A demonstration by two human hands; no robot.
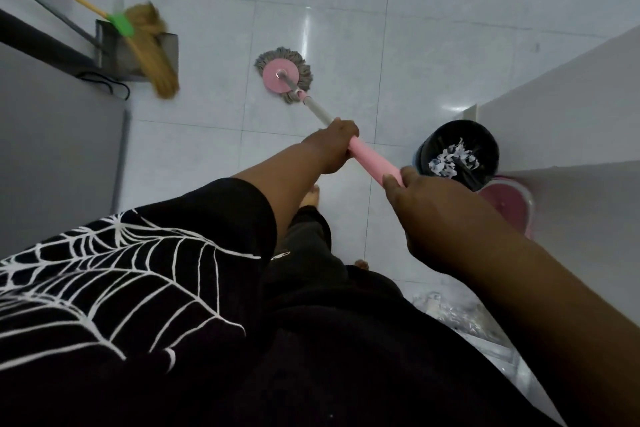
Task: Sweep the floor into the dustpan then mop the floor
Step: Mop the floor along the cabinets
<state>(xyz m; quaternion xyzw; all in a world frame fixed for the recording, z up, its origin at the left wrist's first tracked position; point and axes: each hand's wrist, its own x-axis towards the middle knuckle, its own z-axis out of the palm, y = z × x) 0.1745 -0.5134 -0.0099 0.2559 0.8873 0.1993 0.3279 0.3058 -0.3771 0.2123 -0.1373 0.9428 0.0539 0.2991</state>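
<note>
Head view: mop (372, 163) extends forward from gripping hands (332, 146) (426, 215).

Mop head (282, 76) lies flat on the tile floor (346, 28). L hand (332, 146) & R hand (426, 215) both grip the pink handle (374, 163), L nearer the mop head. Broom (149, 45) & dustpan (117, 55) stand left of the mop head. Black bin (457, 152) w/ paper scraps sits right of the mop head, pink bucket (509, 204) just beside the bin.
</note>
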